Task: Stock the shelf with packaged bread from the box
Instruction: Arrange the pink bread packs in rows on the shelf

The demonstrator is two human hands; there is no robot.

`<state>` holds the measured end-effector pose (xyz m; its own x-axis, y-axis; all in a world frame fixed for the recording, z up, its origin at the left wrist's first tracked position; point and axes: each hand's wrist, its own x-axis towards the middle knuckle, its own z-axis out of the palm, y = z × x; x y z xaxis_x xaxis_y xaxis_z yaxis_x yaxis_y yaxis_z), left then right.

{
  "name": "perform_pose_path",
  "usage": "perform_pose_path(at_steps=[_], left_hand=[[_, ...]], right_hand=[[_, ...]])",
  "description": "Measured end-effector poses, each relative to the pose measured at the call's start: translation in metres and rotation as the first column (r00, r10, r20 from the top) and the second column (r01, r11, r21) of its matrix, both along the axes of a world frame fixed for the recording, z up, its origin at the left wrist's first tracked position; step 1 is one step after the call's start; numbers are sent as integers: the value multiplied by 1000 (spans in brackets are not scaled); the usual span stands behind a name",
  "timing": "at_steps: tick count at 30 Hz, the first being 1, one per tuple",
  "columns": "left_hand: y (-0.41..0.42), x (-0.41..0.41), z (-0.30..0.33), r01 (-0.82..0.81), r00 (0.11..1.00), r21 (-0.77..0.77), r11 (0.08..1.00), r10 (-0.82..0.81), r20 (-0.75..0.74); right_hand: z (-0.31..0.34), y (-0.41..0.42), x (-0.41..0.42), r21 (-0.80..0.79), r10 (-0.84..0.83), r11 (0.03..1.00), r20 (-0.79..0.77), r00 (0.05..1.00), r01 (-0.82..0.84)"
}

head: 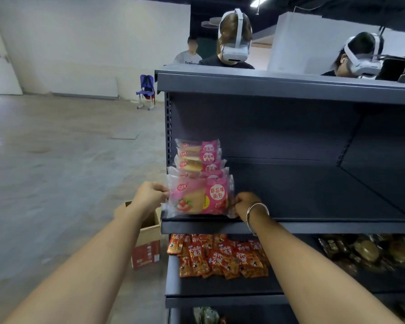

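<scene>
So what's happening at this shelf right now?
A person is stocking a dark metal shelf with pink packs of strawberry bread. The left hand and right hand each pinch a side edge of the front pack, standing it upright at the shelf's front left, ahead of a row of matching packs. An open cardboard box sits on the floor beside the shelf.

The pink bread packet (198,198) I pinch by its two ends reads "草莓味面包" in red on a white patch. The packets stacked behind it (199,157) repeat "草莓味". The red snack packs (220,256) below carry Chinese print too blurred to read.
</scene>
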<state>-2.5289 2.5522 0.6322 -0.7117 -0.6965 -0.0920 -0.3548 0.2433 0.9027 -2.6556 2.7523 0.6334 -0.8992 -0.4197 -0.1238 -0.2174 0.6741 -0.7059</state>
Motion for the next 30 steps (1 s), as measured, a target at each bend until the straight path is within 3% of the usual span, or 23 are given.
perform_pose_path(at_steps=[4,17,30], left_hand=[[-4,-4,0,35,999,-56,998,-35,11],[-1,-22,-1,6,998,16,1000,-5,-61],[10,-15,-3,-49,994,69,996,55,-98]], right_hand=[[-1,-4,-4,37,-2,999,-33,999,3],[2,-3,-10,4,-59,998,-68,996,60],[-3,4,-6,-3,1,1000,-33,999,-1]])
